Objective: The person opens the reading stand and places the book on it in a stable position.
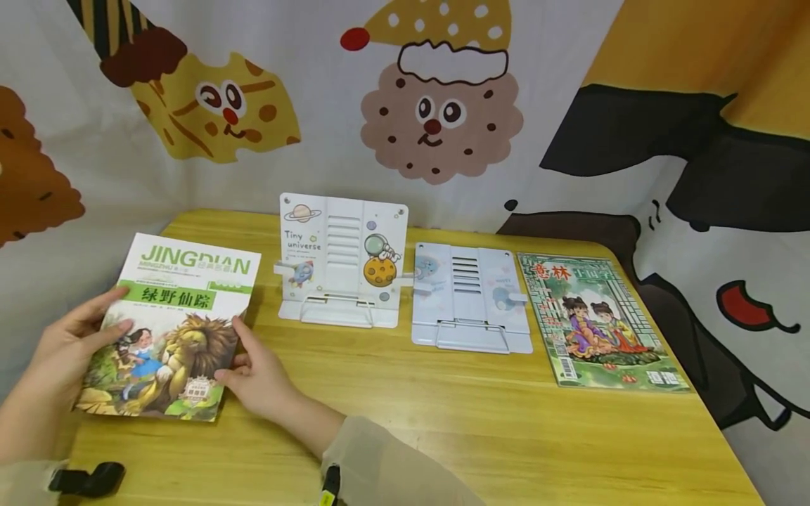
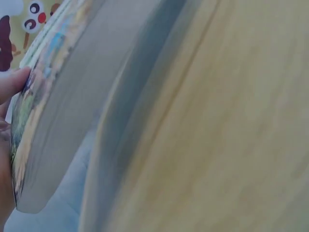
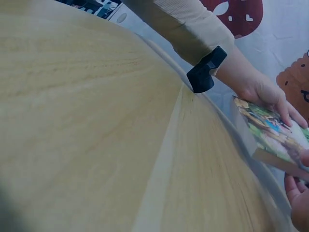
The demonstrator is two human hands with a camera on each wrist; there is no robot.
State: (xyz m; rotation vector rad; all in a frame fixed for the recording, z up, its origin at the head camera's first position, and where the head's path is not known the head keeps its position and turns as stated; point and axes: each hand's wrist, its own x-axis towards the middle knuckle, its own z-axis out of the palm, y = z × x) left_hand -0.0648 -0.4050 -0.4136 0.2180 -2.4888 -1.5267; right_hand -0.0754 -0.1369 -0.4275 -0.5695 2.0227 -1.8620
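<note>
A thick paperback book (image 1: 183,337) with a lion and a girl on its cover is held at the left of the table, cover up. My left hand (image 1: 69,344) grips its left edge, thumb on the cover and fingers behind. At the right edge my right hand (image 1: 262,372) pinches the book, thumb on the front. In the right wrist view the book (image 3: 273,130) is raised at the table's edge between both hands. The left wrist view shows the page block of the book (image 2: 72,111) side-on, with my left thumb (image 2: 14,83) on its cover.
A white book stand (image 1: 344,260) with space pictures stands at the table's back. Beside it is a second, lower stand (image 1: 471,299). A magazine (image 1: 604,323) lies flat on the right side of the wooden table (image 1: 506,429). A cartoon-printed curtain (image 1: 329,98) hangs behind.
</note>
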